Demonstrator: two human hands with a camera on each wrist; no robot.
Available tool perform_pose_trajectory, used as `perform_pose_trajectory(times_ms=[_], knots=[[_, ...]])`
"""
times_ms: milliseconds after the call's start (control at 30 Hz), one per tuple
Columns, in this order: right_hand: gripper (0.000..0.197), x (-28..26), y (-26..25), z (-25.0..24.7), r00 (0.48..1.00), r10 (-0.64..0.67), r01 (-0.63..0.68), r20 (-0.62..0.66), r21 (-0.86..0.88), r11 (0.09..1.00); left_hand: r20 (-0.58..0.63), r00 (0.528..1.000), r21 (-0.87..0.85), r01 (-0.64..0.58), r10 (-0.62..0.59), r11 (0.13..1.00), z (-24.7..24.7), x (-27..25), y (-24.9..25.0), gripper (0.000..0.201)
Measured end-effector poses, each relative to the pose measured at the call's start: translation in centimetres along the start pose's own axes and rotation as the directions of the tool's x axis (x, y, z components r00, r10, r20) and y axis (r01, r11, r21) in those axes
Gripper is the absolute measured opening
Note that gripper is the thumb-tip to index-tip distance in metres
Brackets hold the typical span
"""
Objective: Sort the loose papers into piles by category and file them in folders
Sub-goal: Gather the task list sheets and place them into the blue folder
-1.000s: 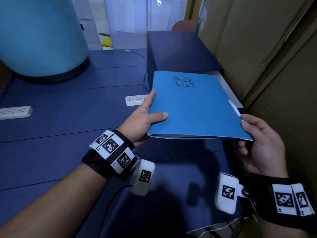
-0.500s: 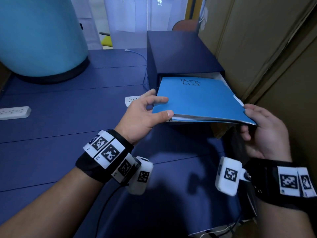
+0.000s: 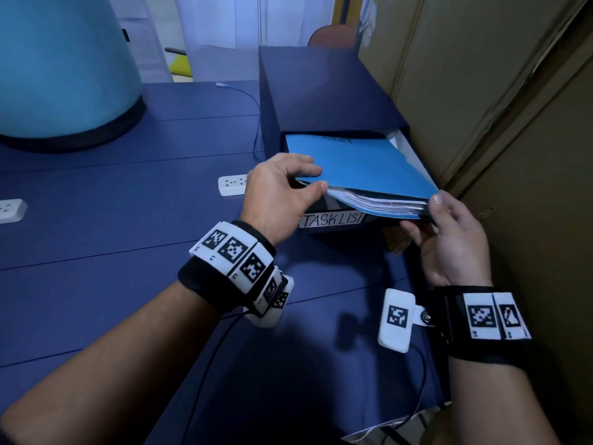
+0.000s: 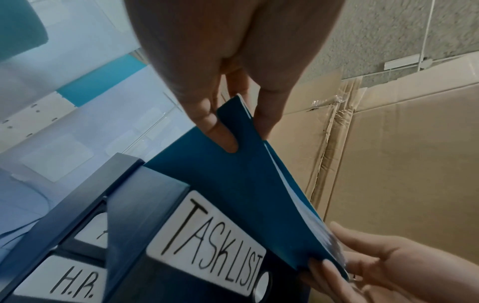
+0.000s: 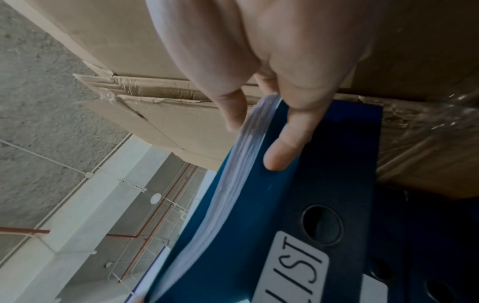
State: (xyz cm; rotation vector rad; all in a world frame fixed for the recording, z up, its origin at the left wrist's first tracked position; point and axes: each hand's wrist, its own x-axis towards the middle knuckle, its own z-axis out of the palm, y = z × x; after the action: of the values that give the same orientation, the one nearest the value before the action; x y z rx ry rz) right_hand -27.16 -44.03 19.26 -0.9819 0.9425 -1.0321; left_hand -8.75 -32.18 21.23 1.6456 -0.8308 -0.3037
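Halfway Into the Drawer

Now the blue folder (image 3: pixel 362 165) is partly inside the open top drawer (image 3: pixel 333 220), the one marked TASK LIST. White papers (image 3: pixel 382 200) show at its near edge. The left hand (image 3: pixel 279 194) pinches the folder's left corner. The right hand (image 3: pixel 449 239) pinches the right corner. The drawer box (image 3: pixel 321 94) sits on a dark blue table (image 3: pixel 112 236), beside cardboard (image 3: pixel 481 91).

blue folder (image 3: pixel 362 162) stuffed with papers, half inside the "task list" drawer (image 3: pixel 333 220).
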Motion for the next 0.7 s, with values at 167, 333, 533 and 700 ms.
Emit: perform_pose_trajectory(times_ms=[167,333,533,700], knots=[[0.035,0.3,0.7,-0.3,0.998,-0.051,0.047,-0.027,-0.12,0.992,-0.038,0.996,-0.005,-0.081,0.081,0.997,0.8,1.6,1.0,0.015],[0.014,2.7,1.0,0.8,0.974,-0.222,0.163,-0.038,-0.563,0.81,-0.022,0.998,0.078,-0.065,0.067,0.995,1.0,1.4,-0.9,0.014],[0.041,3.9,1.8,1.0,0.967,-0.236,0.119,-0.093,-0.655,0.746,0.091,0.993,0.293,-0.095,0.071,0.951,1.9,0.9,-3.1,0.016],[0.028,1.8,3.0,-0.7,0.969,-0.247,0.201,0.003,-0.591,0.781,0.231,0.97,0.471,-0.173,0.068,0.865,2.6,1.5,-3.4,0.021]])
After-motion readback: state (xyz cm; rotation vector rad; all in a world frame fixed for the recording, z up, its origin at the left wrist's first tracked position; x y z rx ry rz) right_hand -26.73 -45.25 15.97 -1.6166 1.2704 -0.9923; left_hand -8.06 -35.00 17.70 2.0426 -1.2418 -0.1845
